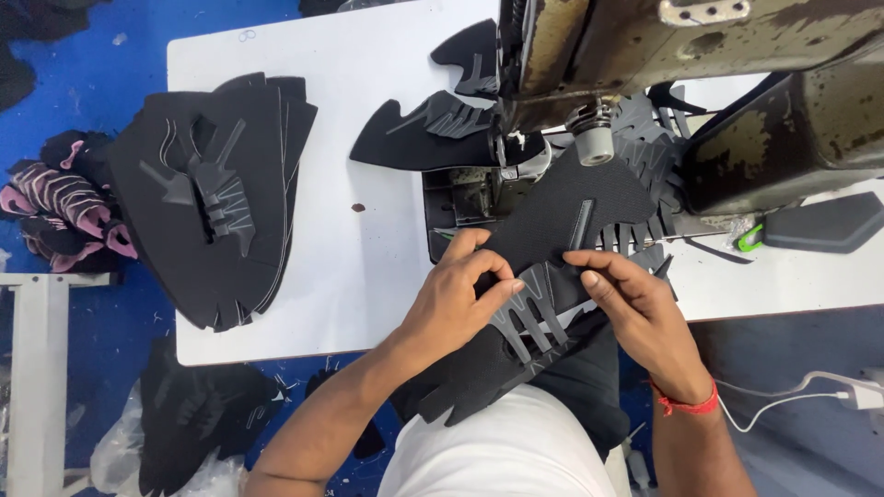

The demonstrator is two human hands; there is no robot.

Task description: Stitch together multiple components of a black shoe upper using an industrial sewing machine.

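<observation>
White table (368, 248): left hand (456, 299) and right hand (635, 308), grips closed, pinch black shoe upper (552, 221) under sewing machine (645, 46).

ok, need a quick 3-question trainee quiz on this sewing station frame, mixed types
1. True or false: both hands rest on the black mesh shoe upper lying at the sewing machine.
2. Multiple choice: where is the stack of cut black uppers? A) on the white table, to the left of the hands B) on the person's lap C) on top of the machine
3. Fill in: the red thread band is on the ___ wrist.

Key:
1. True: the left hand and right hand both press on the upper, fingers on its grey finger-shaped overlay.
2. A, on the white table.
3. right
</observation>
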